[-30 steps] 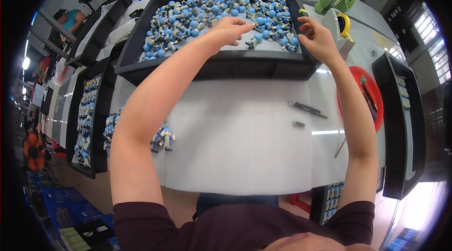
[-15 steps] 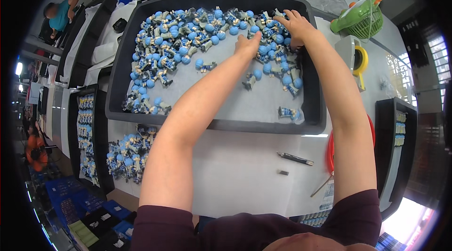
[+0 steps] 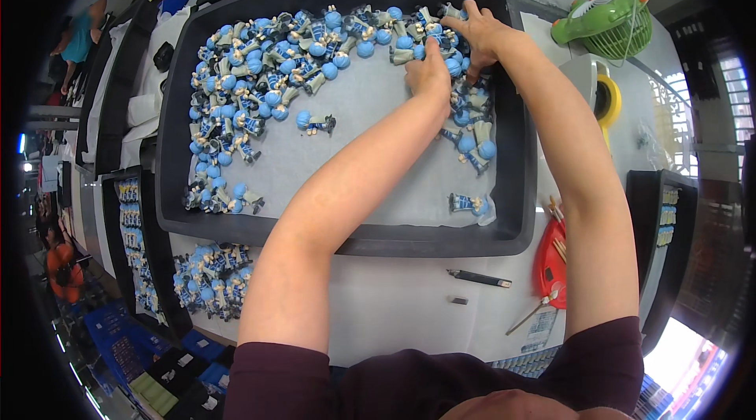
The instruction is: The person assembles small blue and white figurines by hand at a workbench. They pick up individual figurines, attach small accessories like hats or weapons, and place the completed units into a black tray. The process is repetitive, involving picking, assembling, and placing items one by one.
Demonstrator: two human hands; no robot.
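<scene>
A large dark grey tray (image 3: pixel 339 240) lined with white paper holds several small figurines with blue round heads (image 3: pixel 260 73), piled along its far and left sides. My left hand (image 3: pixel 429 73) reaches across the tray and rests on the figurines near the far right corner, its fingertips hidden among them. Just beyond it, my right hand (image 3: pixel 475 30) lies on the same cluster with its fingers curled over the figurines. One figurine (image 3: pixel 315 120) lies alone on the paper, and another (image 3: pixel 470 203) sits near the front right corner.
A heap of the same figurines (image 3: pixel 209 278) lies on the white table at the left. Narrow black trays with rows of figurines stand at left (image 3: pixel 130 247) and right (image 3: pixel 665 223). A green fan (image 3: pixel 606 18), yellow roll (image 3: pixel 606 101), red dish with sticks (image 3: pixel 551 262) and black pen (image 3: pixel 480 280) are nearby.
My head has leaned forward, so the tray fills more of the view. Both hands stayed at the far right cluster of figurines, the left one closing up beside the right.
</scene>
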